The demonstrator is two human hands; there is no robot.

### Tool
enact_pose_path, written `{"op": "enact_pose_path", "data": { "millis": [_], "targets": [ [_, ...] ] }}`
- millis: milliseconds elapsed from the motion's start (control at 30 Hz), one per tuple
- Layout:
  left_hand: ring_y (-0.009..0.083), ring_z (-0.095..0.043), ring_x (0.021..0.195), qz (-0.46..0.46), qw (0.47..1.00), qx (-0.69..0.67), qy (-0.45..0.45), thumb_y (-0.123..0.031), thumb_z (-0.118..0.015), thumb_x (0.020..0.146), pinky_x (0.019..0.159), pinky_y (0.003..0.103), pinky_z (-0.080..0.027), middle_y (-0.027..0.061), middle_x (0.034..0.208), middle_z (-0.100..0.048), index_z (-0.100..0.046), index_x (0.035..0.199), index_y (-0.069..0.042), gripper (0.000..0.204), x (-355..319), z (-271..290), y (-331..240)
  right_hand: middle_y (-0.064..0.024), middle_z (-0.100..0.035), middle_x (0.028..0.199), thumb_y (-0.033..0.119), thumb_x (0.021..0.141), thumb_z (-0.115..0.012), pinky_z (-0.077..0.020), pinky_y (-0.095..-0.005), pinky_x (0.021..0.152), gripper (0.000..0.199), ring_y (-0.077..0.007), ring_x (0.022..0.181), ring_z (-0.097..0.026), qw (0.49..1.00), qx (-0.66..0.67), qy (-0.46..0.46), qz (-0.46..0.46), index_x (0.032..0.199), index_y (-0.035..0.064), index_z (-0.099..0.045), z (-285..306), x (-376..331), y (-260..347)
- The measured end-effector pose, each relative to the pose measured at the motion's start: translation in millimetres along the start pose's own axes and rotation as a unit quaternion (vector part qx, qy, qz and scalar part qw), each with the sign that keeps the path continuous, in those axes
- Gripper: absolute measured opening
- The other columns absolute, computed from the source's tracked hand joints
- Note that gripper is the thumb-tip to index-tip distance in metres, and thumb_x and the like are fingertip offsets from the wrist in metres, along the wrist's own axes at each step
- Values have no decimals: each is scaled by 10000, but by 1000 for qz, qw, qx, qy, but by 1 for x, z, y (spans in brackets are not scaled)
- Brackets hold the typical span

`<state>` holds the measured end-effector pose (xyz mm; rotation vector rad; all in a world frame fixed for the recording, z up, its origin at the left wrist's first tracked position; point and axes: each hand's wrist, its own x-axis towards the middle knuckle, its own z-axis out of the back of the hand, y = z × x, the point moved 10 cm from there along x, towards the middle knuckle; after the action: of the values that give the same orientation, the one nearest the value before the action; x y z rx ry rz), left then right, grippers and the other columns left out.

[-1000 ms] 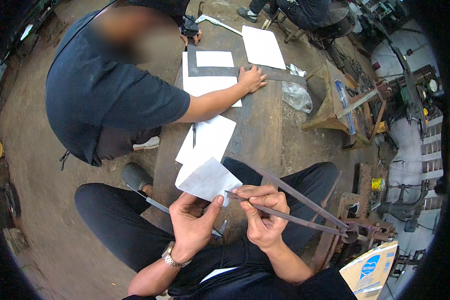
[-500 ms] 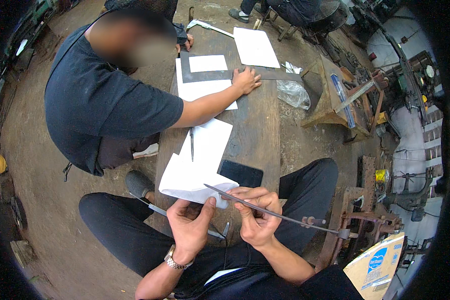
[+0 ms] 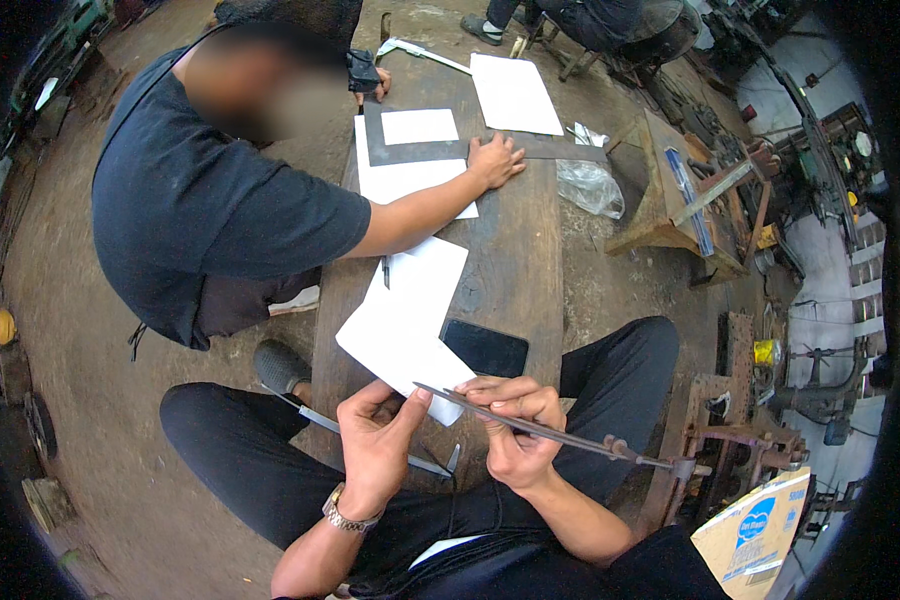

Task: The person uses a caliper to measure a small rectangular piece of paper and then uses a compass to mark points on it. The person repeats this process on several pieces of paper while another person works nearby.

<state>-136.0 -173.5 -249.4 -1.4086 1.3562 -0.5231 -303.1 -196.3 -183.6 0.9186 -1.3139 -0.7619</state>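
Note:
In front of me, my right hand (image 3: 518,435) is closed around a long, thin, dark metal strip (image 3: 580,442) that slants down to the right. The thumb and fingers of my left hand (image 3: 378,435) are pinched at the strip's left end. Just beyond my hands, a white sheet of paper (image 3: 395,335) hangs over the near end of the wooden bench (image 3: 515,255). A dark pen (image 3: 386,272) lies on this sheet. Right of the paper lies a black phone (image 3: 483,347). Below my left hand, a slim metal tool (image 3: 430,466) lies partly hidden.
Across the bench, a person's hand (image 3: 495,161) rests on a dark metal square (image 3: 545,148) over paper. Farther back lie a caliper (image 3: 420,53) and white sheets (image 3: 516,95). A small wooden stand (image 3: 660,215) and rusty metal equipment (image 3: 715,440) are at right, near a cardboard piece (image 3: 755,535).
The sheet's near edge was curled up by my fingers and now lies flatter. The strip's left end has dropped slightly. The other person's hand stays on the metal square.

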Motion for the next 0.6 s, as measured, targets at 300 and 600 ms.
{"op": "enact_pose_path", "data": {
  "millis": [300,600],
  "targets": [
    [74,-600,777,-41,992,118,0,-45,-749,892,694,242,-476,32,850,-710,-723,962,79,145,-4,-2,-14,-187,-663,968,-73,925,-649,-615,-466,867,197,-367,984,-723,994,-27,76,67,1014,16,-498,-3,5,7],
    [82,-603,734,-147,979,107,-88,-66,-779,867,685,262,-482,49,831,-733,-734,895,53,131,-18,-2,-28,-195,-697,943,-70,888,-705,-612,-412,813,227,-339,944,-741,991,13,-127,-42,970,9,-508,4,-12,0]
  ]
}}
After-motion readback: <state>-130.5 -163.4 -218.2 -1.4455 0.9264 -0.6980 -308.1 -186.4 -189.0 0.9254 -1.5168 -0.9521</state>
